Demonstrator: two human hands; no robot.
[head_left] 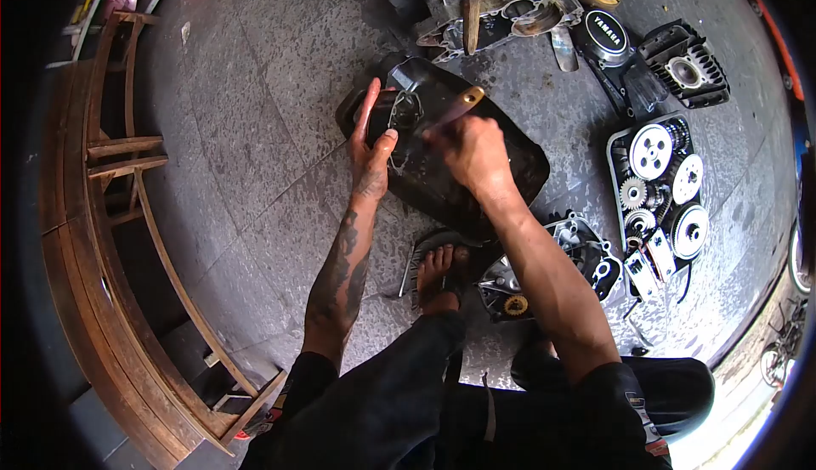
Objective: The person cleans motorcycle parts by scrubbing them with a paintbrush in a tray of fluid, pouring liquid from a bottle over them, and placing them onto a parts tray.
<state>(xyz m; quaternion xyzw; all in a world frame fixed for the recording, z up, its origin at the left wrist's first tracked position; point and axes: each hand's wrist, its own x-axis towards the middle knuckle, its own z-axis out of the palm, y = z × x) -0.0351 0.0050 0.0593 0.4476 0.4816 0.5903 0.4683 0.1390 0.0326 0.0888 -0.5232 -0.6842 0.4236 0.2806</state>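
Note:
My left hand [374, 143] grips a dark engine cover [406, 111] with a pale, scalloped metal rim, fingers behind it and thumb at the front. It is held on edge over a black pan [518, 143]. My right hand [478, 157] is closed around a flat-handled tool [470, 98] with a hole in the handle's end. The tool's working end is smeared by motion, just right of the cover, so its kind does not show. The inside of the pan looks dark and wet.
Engine casings [518, 11] and a wooden-handled brush [473, 21] lie beyond the pan. A Yamaha cover [605, 38] and finned cylinder [684, 66] sit right of them. A gear tray [619, 181] is at right, another casing [582, 245] near my foot, a wooden bench [76, 300] at left.

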